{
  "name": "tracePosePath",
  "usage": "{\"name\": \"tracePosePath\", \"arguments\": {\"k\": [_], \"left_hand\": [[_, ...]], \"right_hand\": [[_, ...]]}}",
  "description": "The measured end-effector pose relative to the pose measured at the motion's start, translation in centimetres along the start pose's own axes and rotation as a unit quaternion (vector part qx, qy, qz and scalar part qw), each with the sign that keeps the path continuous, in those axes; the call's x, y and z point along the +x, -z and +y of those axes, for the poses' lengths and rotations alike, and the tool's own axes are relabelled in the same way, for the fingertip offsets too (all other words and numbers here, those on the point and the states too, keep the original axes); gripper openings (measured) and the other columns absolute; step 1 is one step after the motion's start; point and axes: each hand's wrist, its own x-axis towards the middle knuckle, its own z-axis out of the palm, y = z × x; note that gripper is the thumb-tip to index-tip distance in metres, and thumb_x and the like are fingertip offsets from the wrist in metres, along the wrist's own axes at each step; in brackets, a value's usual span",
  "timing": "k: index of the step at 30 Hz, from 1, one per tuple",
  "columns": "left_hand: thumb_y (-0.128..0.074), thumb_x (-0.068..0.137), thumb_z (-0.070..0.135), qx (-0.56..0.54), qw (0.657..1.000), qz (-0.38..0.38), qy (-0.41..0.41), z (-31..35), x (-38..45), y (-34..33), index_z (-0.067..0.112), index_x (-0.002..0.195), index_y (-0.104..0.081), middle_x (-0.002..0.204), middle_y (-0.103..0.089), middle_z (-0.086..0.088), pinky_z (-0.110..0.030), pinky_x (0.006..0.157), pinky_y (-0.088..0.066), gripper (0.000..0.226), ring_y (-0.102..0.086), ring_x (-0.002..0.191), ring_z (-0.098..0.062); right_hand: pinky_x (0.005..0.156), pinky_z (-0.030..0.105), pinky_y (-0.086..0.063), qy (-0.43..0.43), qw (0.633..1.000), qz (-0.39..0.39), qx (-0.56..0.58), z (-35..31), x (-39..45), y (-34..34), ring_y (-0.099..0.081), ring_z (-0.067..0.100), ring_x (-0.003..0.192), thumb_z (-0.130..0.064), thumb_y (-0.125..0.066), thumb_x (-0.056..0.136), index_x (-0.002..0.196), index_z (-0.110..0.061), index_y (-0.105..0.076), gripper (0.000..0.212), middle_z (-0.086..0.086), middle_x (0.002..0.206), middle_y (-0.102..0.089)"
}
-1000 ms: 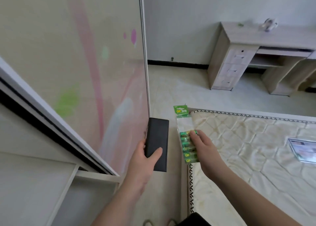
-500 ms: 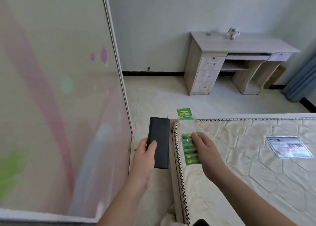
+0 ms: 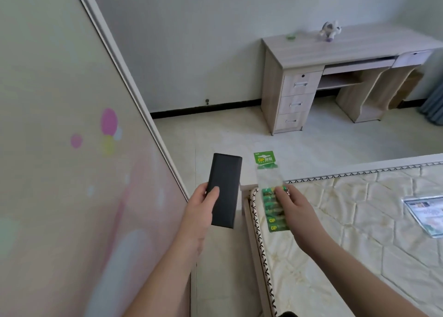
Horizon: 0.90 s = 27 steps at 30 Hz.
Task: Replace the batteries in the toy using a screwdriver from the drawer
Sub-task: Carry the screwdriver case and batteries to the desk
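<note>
— What do we hold?

— Our left hand [image 3: 200, 211] grips a flat black case [image 3: 224, 189], thumb curled over its face. Our right hand [image 3: 293, 207] pinches a battery strip [image 3: 269, 192]: a clear sleeve with a green header card on top and green cells stacked below (the print is too blurred to read).

— And where is it?

— Just above the corner of the mattress [image 3: 359, 232].

— The toy?

— A small white and purple figure [image 3: 329, 30], well apart from us, standing on the desk [image 3: 347, 50], whose drawers [image 3: 296, 101] are closed.
</note>
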Motion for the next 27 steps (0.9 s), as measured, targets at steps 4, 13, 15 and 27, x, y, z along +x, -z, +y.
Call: {"name": "tracePosePath", "arguments": {"k": [4,13,15,27], "left_hand": [[-0.052,0.097,0.029,0.006,1.0,0.023,0.003,0.8,3.2,0.9,0.024,0.11,-0.064,0.106,-0.072,0.002,-0.039,0.088,-0.053,0.018,-0.067,0.099,-0.017],[-0.051,0.098,0.027,0.0,0.999,0.05,-0.011,3.1,12.2,3.4,0.021,0.113,-0.062,0.105,-0.071,0.003,-0.031,0.082,-0.053,0.02,-0.067,0.097,-0.014],[-0.052,0.097,0.029,-0.002,0.999,0.039,-0.009,3.7,14.3,3.3,0.021,0.114,-0.062,0.106,-0.071,0.003,-0.037,0.089,-0.053,0.021,-0.067,0.099,-0.016],[-0.049,0.098,0.032,-0.022,1.0,0.008,-0.017,8.9,25.5,0.3,0.029,0.112,-0.059,0.107,-0.067,0.008,-0.023,0.078,-0.048,0.017,-0.063,0.099,-0.009]], "right_hand": [[0.048,0.028,-0.05,0.006,1.0,0.0,-0.016,-1.4,3.7,-1.0,-0.062,0.01,0.056,-0.029,-0.049,0.099,0.095,-0.015,-0.061,0.018,0.003,0.075,-0.062],[0.059,0.034,-0.056,0.035,0.997,-0.014,-0.07,-4.3,12.5,-7.0,-0.065,0.012,0.063,-0.031,-0.051,0.097,0.094,-0.02,-0.061,0.015,0.004,0.08,-0.065],[0.051,0.026,-0.051,0.041,0.996,-0.009,-0.074,-5.4,14.4,-8.6,-0.063,0.01,0.061,-0.03,-0.049,0.098,0.097,-0.018,-0.06,0.017,0.005,0.082,-0.064],[0.052,0.026,-0.05,0.07,0.992,0.055,-0.085,-10.3,23.6,-11.5,-0.065,0.016,0.066,-0.029,-0.047,0.099,0.097,-0.017,-0.058,0.016,0.005,0.082,-0.065]]}}
